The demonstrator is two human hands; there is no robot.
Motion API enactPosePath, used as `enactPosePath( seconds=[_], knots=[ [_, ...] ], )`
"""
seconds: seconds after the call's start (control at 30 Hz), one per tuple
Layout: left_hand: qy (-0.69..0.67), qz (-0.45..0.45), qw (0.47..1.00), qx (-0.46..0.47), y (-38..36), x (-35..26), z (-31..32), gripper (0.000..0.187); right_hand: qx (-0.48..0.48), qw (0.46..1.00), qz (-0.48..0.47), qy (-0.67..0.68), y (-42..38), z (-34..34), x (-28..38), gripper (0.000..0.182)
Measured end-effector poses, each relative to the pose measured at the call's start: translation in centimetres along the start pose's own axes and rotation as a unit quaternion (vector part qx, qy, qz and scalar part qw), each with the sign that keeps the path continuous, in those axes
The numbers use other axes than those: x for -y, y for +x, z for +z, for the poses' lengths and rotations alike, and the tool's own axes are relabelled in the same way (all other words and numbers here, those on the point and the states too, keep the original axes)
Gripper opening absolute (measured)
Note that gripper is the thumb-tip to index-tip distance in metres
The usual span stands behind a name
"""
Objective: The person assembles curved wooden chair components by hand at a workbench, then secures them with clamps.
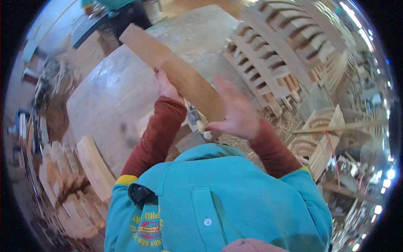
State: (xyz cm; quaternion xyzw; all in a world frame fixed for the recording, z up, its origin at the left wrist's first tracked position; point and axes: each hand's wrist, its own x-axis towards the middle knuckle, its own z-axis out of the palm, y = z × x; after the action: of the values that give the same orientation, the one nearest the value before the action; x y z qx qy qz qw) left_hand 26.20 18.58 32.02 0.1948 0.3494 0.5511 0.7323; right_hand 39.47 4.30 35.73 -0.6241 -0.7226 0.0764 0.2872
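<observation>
A long, flat, slightly curved wooden board (176,69) lies slantwise in front of me, its far end up at the left over the pale work table (98,94). My left hand (168,87) holds the board by its left edge, with the fingers mostly hidden beneath it. Beside the near end of the board is my right hand (238,111), blurred by motion, its thumb spread away from the outstretched fingers. Below the near end, a small machine part with a white tip (205,132) shows close to my body.
Stacked slatted wooden frames (277,54) rise at the right. Curved wooden pieces (94,164) stand at the lower left, and another curved wooden assembly (317,138) lies at the right. Another person (126,14) is beyond the table. Shavings (279,126) litter the floor.
</observation>
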Motion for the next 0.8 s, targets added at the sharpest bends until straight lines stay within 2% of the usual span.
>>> enactPosePath(
  seconds=[0.1,0.2,0.3,0.33,0.4,0.47,0.5,0.6,0.63,0.67,0.7,0.73,0.77,0.8],
  knots=[
    [0.001,-0.056,0.998,0.023,1.0,5.7,-1.1,0.047,0.015,0.99,0.114,-0.078,-0.8,4.9,-2.4,0.093],
    [0.276,-0.129,0.95,0.07,0.4,6.5,-1.7,0.045,-0.076,0.977,0.146,0.132,-2.7,7.4,-7.9,0.089],
    [0.282,-0.093,0.941,0.163,0.1,5.2,-5.5,0.043,-0.066,0.97,0.225,0.066,-5.5,10.9,-15.1,0.089],
    [0.24,-0.13,0.95,0.15,-1.1,3.2,-5.3,0.041,-0.046,0.961,0.272,0.033,-6.0,11.6,-16.9,0.085],
    [0.246,-0.118,0.954,0.123,-3.0,0.6,-6.2,0.04,-0.013,0.932,0.361,-0.033,-6.2,12.6,-19.9,0.079],
    [0.223,-0.102,0.96,0.134,-4.6,-1.6,-6.8,0.04,-0.006,0.941,0.333,-0.06,-6.4,13.2,-21.4,0.078],
    [0.222,-0.087,0.965,0.112,-5.0,-2.2,-7.6,0.039,-0.008,0.945,0.318,-0.076,-6.2,13.3,-22.4,0.078],
    [0.221,-0.059,0.973,0.034,-5.5,-2.9,-9.8,0.037,0.07,0.942,0.291,-0.15,-5.4,15.5,-25.6,0.068],
    [0.221,-0.05,0.974,0.002,-5.3,-2.6,-11.7,0.037,0.135,0.951,0.196,-0.195,-4.1,15.0,-25.1,0.061],
    [0.226,-0.055,0.971,-0.049,-5.5,-3.3,-13.3,0.039,0.1,0.985,0.088,-0.109,-2.1,12.5,-22.7,0.06],
    [0.23,-0.057,0.968,-0.078,-5.9,-4.0,-13.8,0.04,0.082,0.996,-0.025,-0.026,-0.3,10.0,-20.0,0.06],
    [0.226,-0.022,0.972,-0.057,-6.7,-4.4,-15.0,0.038,0.235,0.969,-0.008,0.076,2.5,4.6,-15.0,0.066],
    [0.259,0.004,0.964,-0.059,-7.0,-4.7,-16.6,0.037,0.243,0.959,-0.067,0.128,4.1,1.4,-12.7,0.062],
    [0.227,0.012,0.972,-0.065,-7.4,-5.2,-17.3,0.035,0.254,0.942,-0.126,0.182,5.3,-1.8,-10.9,0.059]
  ],
)
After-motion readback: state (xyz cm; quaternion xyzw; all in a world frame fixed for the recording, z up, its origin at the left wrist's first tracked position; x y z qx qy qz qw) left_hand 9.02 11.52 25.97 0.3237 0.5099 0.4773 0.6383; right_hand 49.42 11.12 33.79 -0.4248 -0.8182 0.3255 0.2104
